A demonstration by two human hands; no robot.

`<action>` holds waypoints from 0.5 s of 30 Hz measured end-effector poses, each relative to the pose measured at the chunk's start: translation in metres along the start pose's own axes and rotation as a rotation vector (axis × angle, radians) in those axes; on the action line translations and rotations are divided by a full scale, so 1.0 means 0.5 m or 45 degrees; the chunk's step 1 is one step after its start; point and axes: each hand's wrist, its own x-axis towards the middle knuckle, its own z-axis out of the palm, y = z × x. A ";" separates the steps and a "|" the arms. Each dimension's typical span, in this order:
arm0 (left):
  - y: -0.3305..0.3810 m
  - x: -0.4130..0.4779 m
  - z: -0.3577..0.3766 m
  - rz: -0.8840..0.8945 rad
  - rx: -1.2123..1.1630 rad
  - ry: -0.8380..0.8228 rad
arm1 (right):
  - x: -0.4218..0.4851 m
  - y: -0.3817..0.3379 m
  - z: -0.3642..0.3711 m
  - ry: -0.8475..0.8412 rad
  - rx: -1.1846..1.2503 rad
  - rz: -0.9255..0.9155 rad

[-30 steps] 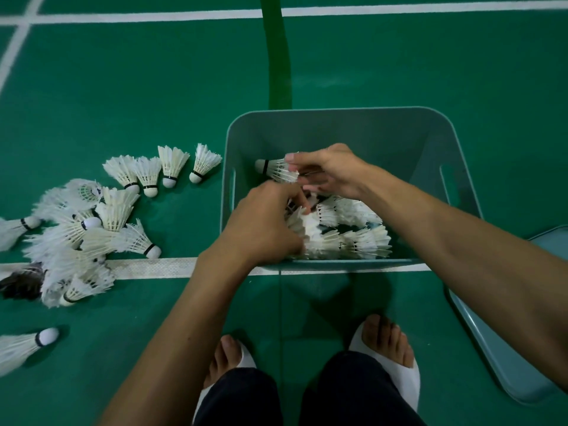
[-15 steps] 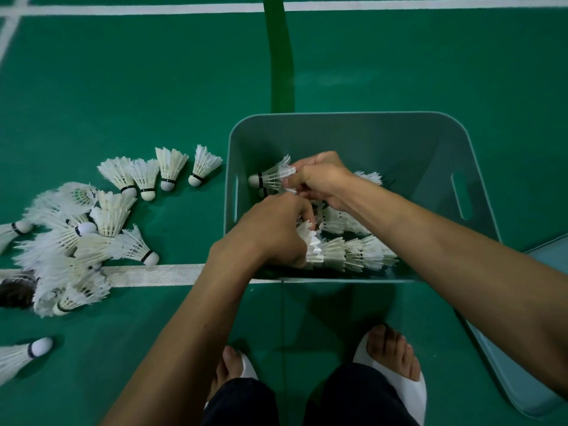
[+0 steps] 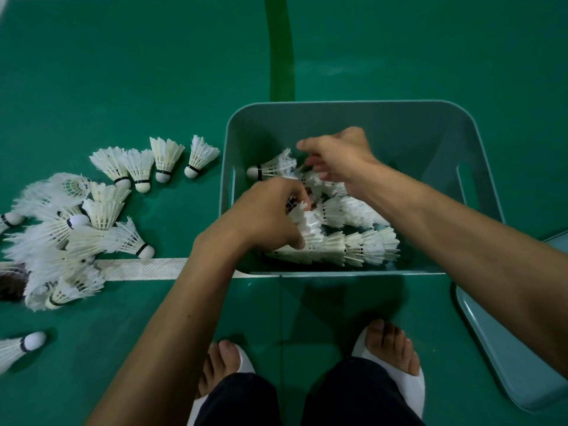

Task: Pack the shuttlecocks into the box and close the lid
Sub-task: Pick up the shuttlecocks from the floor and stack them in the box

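Inside the box (image 3: pixel 399 130), our left hand (image 3: pixel 264 216) grips stacked shuttlecocks (image 3: pixel 311 229); whether our blurred right hand (image 3: pixel 338 155) pinches one, we cannot tell.

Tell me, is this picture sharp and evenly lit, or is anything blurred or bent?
Head view: mostly sharp, but the right hand has fingers smeared by motion; wide-angle stretch enlarges the forearms near the edges; light is dim, darker at the corners; the floor shows faint sheen beyond the box, soft shadow before it; the left pile of shuttlecocks looks washed out.

Head camera looks steeply down, near the box (image 3: pixel 399 133).
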 end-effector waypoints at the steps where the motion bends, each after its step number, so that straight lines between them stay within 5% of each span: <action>1: 0.001 -0.003 -0.001 0.012 -0.038 0.030 | -0.008 -0.001 -0.019 0.026 -0.013 -0.028; 9: 0.022 -0.011 0.011 0.064 -0.431 0.005 | -0.108 0.019 -0.122 -0.321 -0.336 -0.304; 15: 0.032 -0.027 0.023 0.057 -0.457 -0.071 | -0.095 0.043 -0.117 -0.398 -0.325 -0.135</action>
